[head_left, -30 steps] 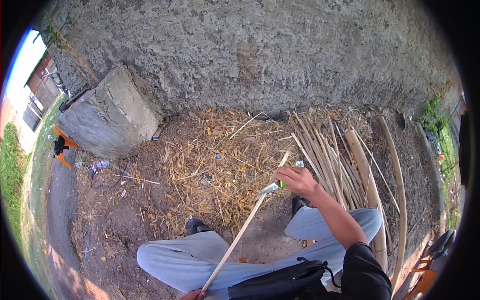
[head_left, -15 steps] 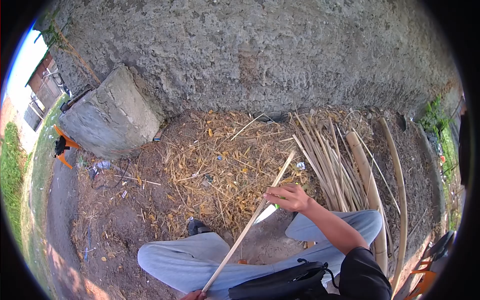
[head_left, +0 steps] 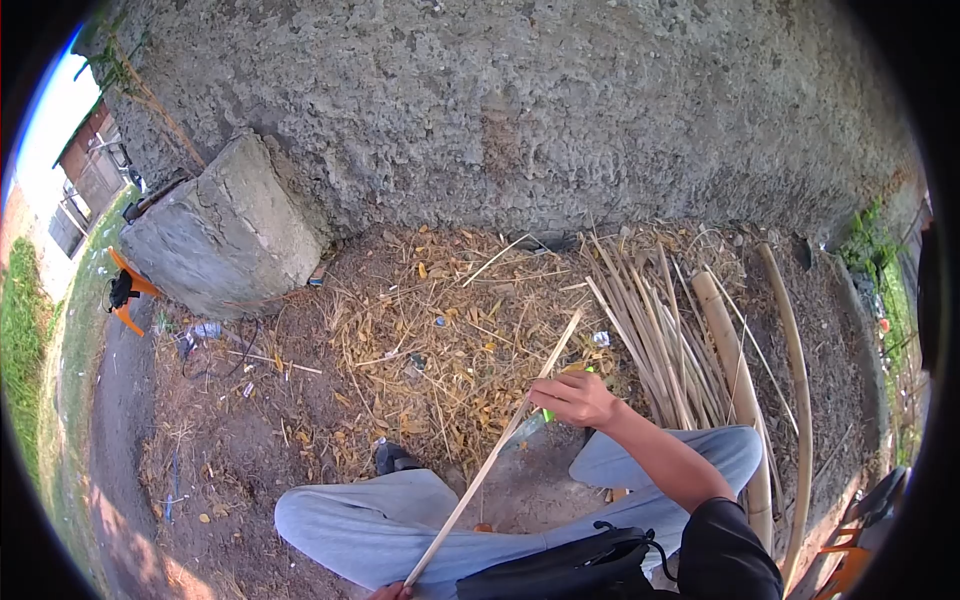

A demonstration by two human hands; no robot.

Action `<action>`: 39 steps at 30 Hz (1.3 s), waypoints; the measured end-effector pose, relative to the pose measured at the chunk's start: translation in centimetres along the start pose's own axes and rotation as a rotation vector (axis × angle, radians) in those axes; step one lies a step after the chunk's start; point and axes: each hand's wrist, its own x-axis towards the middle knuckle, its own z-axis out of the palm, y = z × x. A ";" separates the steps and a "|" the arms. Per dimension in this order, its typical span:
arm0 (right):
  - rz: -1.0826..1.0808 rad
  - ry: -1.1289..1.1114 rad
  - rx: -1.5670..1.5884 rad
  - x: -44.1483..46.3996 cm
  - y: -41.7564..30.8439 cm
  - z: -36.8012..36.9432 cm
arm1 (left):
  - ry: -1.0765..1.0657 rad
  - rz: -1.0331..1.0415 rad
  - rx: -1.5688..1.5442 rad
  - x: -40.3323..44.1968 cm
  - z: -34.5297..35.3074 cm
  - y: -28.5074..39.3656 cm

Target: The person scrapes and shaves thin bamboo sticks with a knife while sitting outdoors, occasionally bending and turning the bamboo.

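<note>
Shifted down the bamboo strip (head_left: 451,520) since a second ago: right hand (head_left: 575,398) and green-handled knife (head_left: 525,431). Nearest: left hand (head_left: 390,593), partly cropped, grip closed on the strip's lower end. Next: strip slanting up across grey trousers (head_left: 370,512). Farther along: right grip closed on the knife, blade apparently against the strip. Advised: shallow, steady blade angle; firm left hold; fingertips clear of the edge. Beyond, rightward: bundle of split bamboo (head_left: 665,350). Farthest: rough wall (head_left: 480,80).

Daylight, bright; sky (head_left: 55,120) at far left blown out to white. Wall (head_left: 620,120) in soft, even shade. Sunlit patches dapple ground (head_left: 130,545) at lower left. Fisheye bowing toward edges, black corners.
</note>
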 end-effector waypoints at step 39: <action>0.476 0.073 0.114 -0.2 -3.1 1.0 | 0.106 -0.018 0.087 -0.7 2.3 -0.1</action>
